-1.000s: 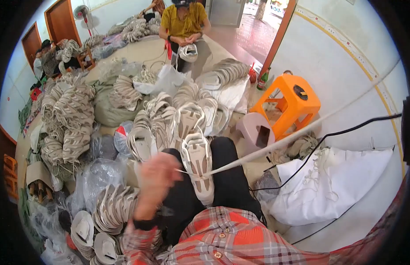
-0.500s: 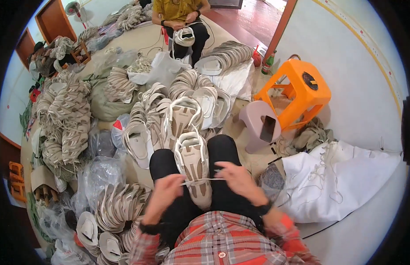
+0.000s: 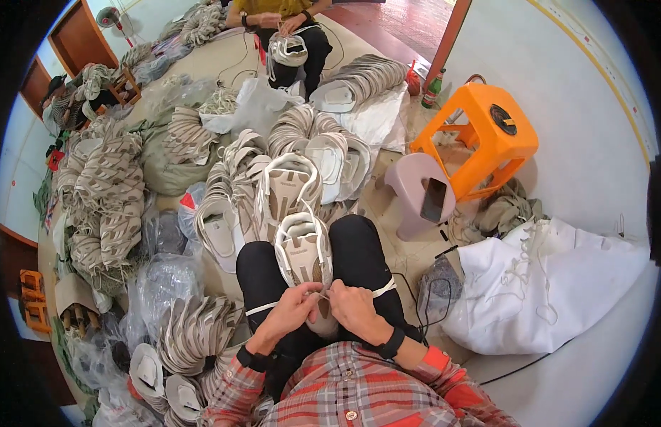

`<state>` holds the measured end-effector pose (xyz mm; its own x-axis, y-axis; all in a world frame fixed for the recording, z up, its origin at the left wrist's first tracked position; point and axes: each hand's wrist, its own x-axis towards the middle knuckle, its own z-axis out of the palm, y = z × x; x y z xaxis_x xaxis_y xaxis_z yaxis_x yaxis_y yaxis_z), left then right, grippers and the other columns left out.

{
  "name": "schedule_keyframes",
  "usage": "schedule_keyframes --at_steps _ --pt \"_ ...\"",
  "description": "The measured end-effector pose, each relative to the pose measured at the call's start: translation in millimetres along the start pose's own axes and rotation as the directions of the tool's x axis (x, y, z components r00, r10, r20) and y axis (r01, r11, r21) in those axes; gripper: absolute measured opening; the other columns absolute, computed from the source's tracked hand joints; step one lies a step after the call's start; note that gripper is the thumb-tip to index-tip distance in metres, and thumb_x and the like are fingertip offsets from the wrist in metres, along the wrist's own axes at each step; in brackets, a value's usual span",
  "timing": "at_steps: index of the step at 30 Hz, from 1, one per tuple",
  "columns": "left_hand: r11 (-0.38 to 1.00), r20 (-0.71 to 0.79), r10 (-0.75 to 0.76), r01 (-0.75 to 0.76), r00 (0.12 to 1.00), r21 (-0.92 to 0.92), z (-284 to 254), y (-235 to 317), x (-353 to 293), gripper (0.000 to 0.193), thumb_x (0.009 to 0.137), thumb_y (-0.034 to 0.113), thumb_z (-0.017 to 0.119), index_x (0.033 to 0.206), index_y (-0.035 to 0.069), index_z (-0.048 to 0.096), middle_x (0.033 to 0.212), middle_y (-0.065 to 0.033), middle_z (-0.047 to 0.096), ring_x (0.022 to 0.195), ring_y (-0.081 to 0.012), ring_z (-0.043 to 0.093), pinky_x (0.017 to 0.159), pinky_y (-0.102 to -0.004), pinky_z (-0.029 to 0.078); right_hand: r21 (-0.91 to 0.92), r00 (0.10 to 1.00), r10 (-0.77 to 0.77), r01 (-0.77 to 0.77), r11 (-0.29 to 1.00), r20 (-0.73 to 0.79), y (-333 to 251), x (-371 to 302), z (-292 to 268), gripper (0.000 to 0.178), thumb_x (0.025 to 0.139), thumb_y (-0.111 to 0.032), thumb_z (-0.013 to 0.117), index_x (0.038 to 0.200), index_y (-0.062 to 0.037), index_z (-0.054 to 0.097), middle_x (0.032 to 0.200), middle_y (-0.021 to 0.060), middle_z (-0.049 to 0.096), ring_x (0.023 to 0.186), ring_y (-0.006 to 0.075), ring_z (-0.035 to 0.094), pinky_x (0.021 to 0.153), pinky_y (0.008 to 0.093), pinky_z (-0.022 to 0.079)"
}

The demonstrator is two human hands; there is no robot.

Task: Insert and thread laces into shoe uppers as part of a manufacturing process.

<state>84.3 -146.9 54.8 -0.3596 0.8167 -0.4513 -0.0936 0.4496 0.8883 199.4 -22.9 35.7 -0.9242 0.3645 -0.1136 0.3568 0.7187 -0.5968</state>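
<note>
A beige and white shoe upper (image 3: 302, 250) rests between my thighs, its opening away from me and its toe toward me. At the toe end, my left hand (image 3: 295, 313) and my right hand (image 3: 352, 307) are close together, fingers pinched on a white shoelace (image 3: 385, 287). One lace end sticks out past my right hand over the thigh; the other shows beyond my left hand. The fingers and the front of the toe partly hide where the lace meets the upper. Just beyond stands another laced upper (image 3: 290, 186).
Stacked shoe uppers (image 3: 109, 185) fill the left, with more stacks (image 3: 195, 334) beside my left leg. Right of me are a lilac stool (image 3: 408, 181) bearing a phone (image 3: 434, 199), an orange stool (image 3: 480, 107) and white sacking (image 3: 530, 299). Opposite, a person handles another upper (image 3: 287, 50).
My hands have come together at the upper's toe; before, they were apart with the lace stretched across it. The lace ends now stick out sideways. The person opposite has raised their hands.
</note>
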Motion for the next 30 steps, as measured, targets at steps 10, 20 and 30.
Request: schedule_keyframes --at_steps 10,20,30 --pt "0.989 0.269 -0.140 0.123 0.953 0.080 -25 16 16 0.026 0.089 0.013 0.045 0.110 -0.002 0.053 0.063 -0.0071 0.058 0.052 -0.0132 0.053 0.048 -0.0260 0.040 0.232 0.997 0.078 -0.081 0.969 0.023 10 1 7 0.011 0.081 -0.009 0.050 0.087 0.0002 0.050 0.071 0.0233 0.059 0.071 0.0432 0.058 0.060 0.0485 0.045" --pt "0.381 0.481 -0.004 -0.443 0.877 0.811 -21 6 70 0.016 0.070 0.015 0.062 0.078 0.001 0.060 0.065 -0.0159 0.061 0.064 -0.0348 0.062 0.052 -0.0445 0.046 0.043 0.997 -0.045 0.042 0.998 0.062 3 -2 -3 0.011 0.075 -0.004 0.051 0.083 0.0039 0.050 0.068 0.0262 0.058 0.068 0.0428 0.059 0.061 0.0489 0.046" --pt "0.156 0.544 0.311 -0.607 0.779 0.780 -30 17 52 0.019 0.072 0.008 0.058 0.086 -0.004 0.052 0.066 -0.0138 0.060 0.061 -0.0297 0.062 0.049 -0.0389 0.047 0.180 0.995 -0.093 0.097 0.979 -0.034 12 1 0 0.012 0.074 -0.005 0.055 0.085 -0.0014 0.057 0.078 0.0211 0.058 0.076 0.0406 0.057 0.065 0.0434 0.046"
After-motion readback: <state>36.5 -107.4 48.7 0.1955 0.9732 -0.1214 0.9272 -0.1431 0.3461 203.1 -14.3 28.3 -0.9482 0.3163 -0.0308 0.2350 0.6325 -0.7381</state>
